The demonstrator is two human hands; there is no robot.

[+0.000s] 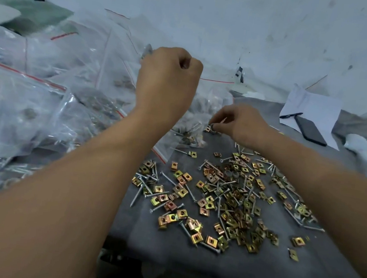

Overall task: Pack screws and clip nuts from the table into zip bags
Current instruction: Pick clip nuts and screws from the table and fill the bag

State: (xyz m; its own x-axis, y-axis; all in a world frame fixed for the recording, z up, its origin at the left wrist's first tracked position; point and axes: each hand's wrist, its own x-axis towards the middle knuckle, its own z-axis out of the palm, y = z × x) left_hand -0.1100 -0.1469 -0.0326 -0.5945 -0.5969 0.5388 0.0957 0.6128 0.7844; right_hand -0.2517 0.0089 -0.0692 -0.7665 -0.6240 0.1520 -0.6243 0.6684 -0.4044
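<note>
Clip nuts (227, 206) scattered below right hand (243, 126), well apart.

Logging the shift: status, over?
Left grip fisted on bag top. Right grip pinching small hardware. Screws and clip nuts still loose. Nothing blocking.

Brass-yellow clip nuts (234, 207) everywhere, some flashing orange and green, scattered over a dull grey surface (208, 260). Silver screws (167, 178) glint among them. Over on the left, clear zip bags (30, 98) with thin red seal stripes. At the far right, a white sheet of paper (316, 110) carries a black phone (311, 130) and a black pen (290, 115). Behind it all, a pale blue-grey wall (242, 17) with dark scuffs.
</note>
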